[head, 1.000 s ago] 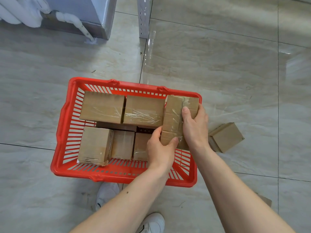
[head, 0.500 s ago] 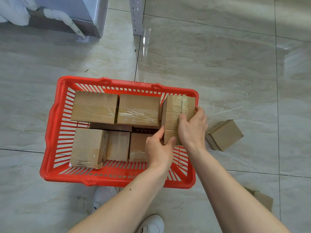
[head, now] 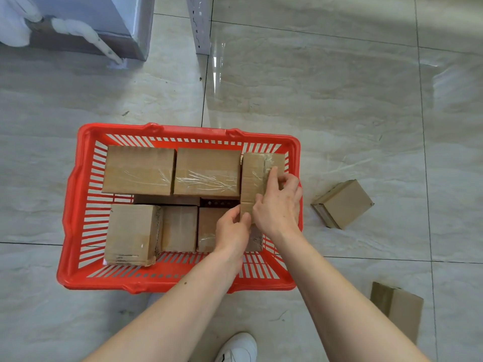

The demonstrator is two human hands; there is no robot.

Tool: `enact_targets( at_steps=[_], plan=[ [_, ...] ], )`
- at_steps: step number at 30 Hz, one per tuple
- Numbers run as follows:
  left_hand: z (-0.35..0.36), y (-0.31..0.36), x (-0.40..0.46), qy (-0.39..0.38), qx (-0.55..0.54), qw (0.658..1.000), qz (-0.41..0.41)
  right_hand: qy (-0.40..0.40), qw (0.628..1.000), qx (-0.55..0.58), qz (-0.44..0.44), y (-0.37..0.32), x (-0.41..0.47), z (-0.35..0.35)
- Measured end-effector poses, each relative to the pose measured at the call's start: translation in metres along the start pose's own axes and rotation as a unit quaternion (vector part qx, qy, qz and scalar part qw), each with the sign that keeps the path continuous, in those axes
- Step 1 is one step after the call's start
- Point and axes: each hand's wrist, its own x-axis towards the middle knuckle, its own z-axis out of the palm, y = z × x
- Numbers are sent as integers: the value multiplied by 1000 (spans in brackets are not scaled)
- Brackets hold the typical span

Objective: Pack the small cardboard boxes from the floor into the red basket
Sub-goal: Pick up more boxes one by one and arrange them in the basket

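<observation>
The red basket (head: 78,205) stands on the tiled floor and holds several small cardboard boxes in two rows. A taped box (head: 252,178) stands on end at the basket's far right side. My left hand (head: 231,229) pinches its near lower corner. My right hand (head: 278,205) lies over its right face, fingers curled against it. Two more cardboard boxes lie on the floor outside the basket: one (head: 343,203) just right of it, another (head: 397,313) nearer me at the lower right.
A grey cabinet corner (head: 136,30) with white wrapped pipes stands at the far left. A perforated metal post (head: 200,24) rises behind the basket. My white shoe (head: 239,347) is below the basket. Bare tile spreads to the right and far side.
The taped box has sunk lower into the basket's right end, and both hands followed it down. My right hand's fingers have loosened and slid along its side.
</observation>
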Motion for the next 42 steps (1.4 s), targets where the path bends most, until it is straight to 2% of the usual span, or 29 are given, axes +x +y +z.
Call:
enact_targets(
  at_steps=[4,10,19,23,31,36,42],
  plan=[
    [7,2,0,50,10,998,43,-26,1000,10,-15,3,5,-1],
    [7,2,20,71,14,997,-8,-66,995,63,-35,15,12,17],
    [3,4,16,39,7,999,-18,-141,986,86,-27,19,14,-2],
    [2,18,-10,31,35,999,-19,-96,982,158,-26,18,-13,-24],
    [18,51,-83,48,85,995,10,-14,964,242,112,34,-62,-96],
    [47,69,-128,51,137,987,61,42,945,273,178,67,-78,-151],
    [112,79,-161,23,131,987,88,52,933,279,222,126,-77,-209]
  ],
)
